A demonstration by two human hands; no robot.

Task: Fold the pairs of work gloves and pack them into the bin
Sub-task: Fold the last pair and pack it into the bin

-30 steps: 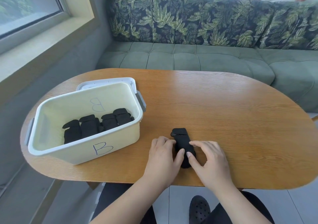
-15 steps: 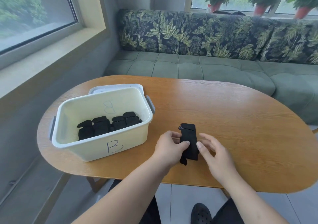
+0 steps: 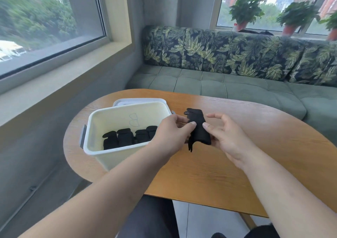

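Observation:
A folded pair of black work gloves (image 3: pixel 197 126) is held up off the table, just right of the bin. My left hand (image 3: pixel 171 134) pinches its left edge with thumb and fingers. On the other side my right hand (image 3: pixel 226 137) supports it, thumb on the front and fingers spread. One glove finger dangles below the bundle. The cream plastic bin (image 3: pixel 102 142), marked with a B, stands on the left of the table. Several folded black glove pairs (image 3: pixel 127 137) lie in a row on its bottom.
The bin rests on its white lid (image 3: pixel 138 101). The oval wooden table (image 3: pixel 237 164) stretches to the right. A green sofa (image 3: pixel 228 86) with leaf-print cushions lies behind, a window ledge (image 3: pixel 54 80) at left. Potted plants (image 3: pixel 244 13) stand on the far sill.
The folded gloves were lying on the table under both hands; now both hands have lifted them and carried them up and toward the bin. The camera has tilted up.

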